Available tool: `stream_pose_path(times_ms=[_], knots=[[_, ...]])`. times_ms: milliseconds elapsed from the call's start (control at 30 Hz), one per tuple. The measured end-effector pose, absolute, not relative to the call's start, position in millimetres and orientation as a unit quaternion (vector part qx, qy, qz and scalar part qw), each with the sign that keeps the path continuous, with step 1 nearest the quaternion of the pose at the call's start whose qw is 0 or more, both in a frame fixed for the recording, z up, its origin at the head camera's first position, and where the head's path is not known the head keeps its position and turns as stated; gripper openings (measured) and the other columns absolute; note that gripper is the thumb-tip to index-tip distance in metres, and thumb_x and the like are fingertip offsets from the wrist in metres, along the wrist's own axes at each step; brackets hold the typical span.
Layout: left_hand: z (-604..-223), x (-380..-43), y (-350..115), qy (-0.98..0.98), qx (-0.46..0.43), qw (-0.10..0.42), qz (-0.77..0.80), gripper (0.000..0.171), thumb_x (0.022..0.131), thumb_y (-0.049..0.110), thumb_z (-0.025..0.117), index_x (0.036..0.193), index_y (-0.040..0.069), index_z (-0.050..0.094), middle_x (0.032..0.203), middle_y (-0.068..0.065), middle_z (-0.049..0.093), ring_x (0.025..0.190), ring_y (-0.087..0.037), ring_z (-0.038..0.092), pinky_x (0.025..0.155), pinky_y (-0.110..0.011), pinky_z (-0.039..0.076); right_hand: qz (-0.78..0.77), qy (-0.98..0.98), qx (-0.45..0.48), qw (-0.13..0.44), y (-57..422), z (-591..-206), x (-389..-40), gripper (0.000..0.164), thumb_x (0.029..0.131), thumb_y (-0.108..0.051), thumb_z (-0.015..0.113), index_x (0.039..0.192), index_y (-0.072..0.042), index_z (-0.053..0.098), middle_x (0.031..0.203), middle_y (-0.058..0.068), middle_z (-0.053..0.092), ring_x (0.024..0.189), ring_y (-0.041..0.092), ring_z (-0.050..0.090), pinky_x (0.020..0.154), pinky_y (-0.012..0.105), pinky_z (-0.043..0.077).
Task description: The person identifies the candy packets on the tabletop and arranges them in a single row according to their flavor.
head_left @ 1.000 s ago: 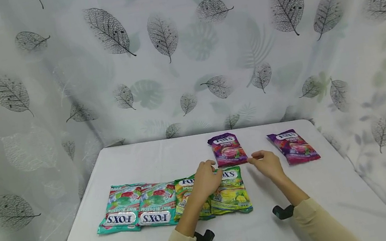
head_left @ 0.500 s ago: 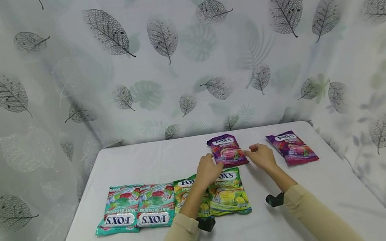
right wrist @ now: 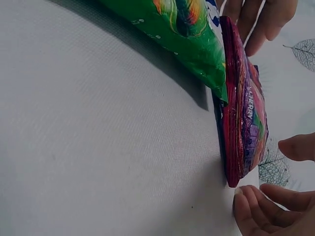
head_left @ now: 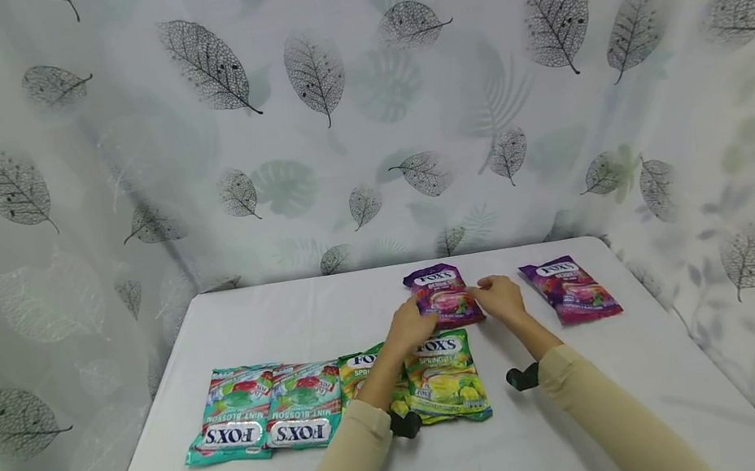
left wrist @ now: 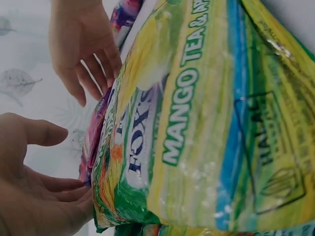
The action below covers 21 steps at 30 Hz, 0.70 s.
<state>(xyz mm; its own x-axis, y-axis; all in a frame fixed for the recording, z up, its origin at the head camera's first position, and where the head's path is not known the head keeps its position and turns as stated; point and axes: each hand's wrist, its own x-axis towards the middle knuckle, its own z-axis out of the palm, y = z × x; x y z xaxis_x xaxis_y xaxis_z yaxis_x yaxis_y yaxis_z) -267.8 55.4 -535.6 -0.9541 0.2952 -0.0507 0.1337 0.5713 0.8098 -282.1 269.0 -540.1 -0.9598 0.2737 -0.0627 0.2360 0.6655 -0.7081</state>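
Note:
A purple FOX'S Berries candy bag (head_left: 442,297) lies toward the back of the table, between my two hands. My left hand (head_left: 410,327) is at its lower left side, with the thumb apart from the fingers in the left wrist view. My right hand (head_left: 500,297) is at its right side; in the right wrist view the thumb (right wrist: 298,146) stands clear of the bag and the fingertips lie close by its edge. Whether they touch it I cannot tell. Below the purple bag lies a yellow-green Spring Tea candy bag (head_left: 448,381), its twin (head_left: 358,377) partly hidden by my left arm.
Two teal Mint Blossom bags (head_left: 231,415) lie side by side at the left, in line with the yellow-green ones. A second purple Berries bag (head_left: 571,289) rests tilted at the right rear. Behind the white table (head_left: 599,414) hangs a leaf-patterned curtain (head_left: 357,107).
My left hand has gone up a little to the purple bag's left side. The right hand has shifted up and left along its right edge. The bags appear to stay in place.

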Motion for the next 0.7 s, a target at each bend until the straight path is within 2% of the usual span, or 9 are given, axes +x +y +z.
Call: stream_pose_path(times_ms=[167, 333, 700], knots=[[-535.3, -270.4, 55.8, 0.874, 0.118, 0.103, 0.461, 0.062, 0.101, 0.027, 0.059, 0.152, -0.006, 0.044, 0.138, -0.026, 0.061, 0.119, -0.038, 0.063, 0.101, -0.053, 0.052, 0.409, -0.901, -0.142, 0.016, 266.3, -542.8, -288.2, 0.046, 0.099, -0.03, 0.066, 0.131, 0.003, 0.068, 0.13, 0.025, 0.067, 0.123, 0.041, 0.061, 0.099, 0.052, 0.051], [-535.2, -270.2, 57.0, 0.873, 0.107, 0.115, 0.462, 0.065, 0.103, 0.031, 0.058, 0.156, -0.002, 0.042, 0.143, -0.025, 0.059, 0.122, -0.037, 0.062, 0.102, -0.052, 0.052, 0.414, -0.899, -0.141, 0.014, 263.9, -545.9, -289.4, 0.04, 0.098, -0.026, 0.068, 0.126, 0.003, 0.072, 0.128, 0.024, 0.069, 0.123, 0.042, 0.061, 0.1, 0.053, 0.05], [-532.5, -269.3, 55.3, 0.864, 0.097, 0.108, 0.483, 0.063, 0.103, 0.03, 0.059, 0.153, -0.004, 0.043, 0.14, -0.025, 0.06, 0.121, -0.038, 0.063, 0.101, -0.052, 0.053, 0.44, -0.883, -0.16, 0.022, 260.1, -548.3, -293.0, 0.033, 0.094, -0.022, 0.075, 0.118, 0.0, 0.077, 0.127, 0.023, 0.07, 0.124, 0.041, 0.059, 0.103, 0.052, 0.047]])
